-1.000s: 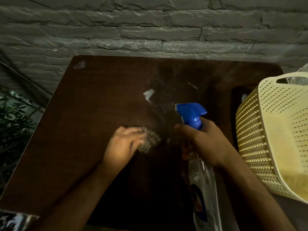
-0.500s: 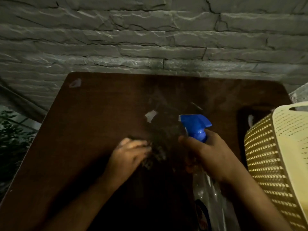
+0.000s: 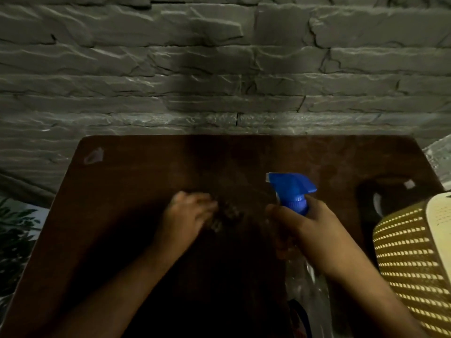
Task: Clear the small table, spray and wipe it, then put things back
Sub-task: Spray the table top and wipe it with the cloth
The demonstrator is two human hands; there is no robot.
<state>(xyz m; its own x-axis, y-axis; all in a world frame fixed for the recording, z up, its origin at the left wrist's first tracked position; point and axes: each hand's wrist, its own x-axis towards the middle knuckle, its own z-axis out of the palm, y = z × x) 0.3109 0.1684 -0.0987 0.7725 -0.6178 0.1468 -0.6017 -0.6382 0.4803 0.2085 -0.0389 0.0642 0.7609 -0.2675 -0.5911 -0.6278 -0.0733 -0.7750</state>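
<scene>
I am gripping the clear plastic spray bottle with a blue trigger head (image 3: 296,193) in my right hand (image 3: 307,228), fingers curled round its neck. Beside it, my left hand (image 3: 188,218) is pressing a dark checked cloth (image 3: 227,213) onto the smooth dark brown wooden counter (image 3: 136,191), its fingers bunched on the fabric. Overlapping strokes toward the rough grey stone wall (image 3: 219,69) should serve best.

Basket (image 3: 412,259) crowds table's (image 3: 136,191) right; left seemingly open.
</scene>
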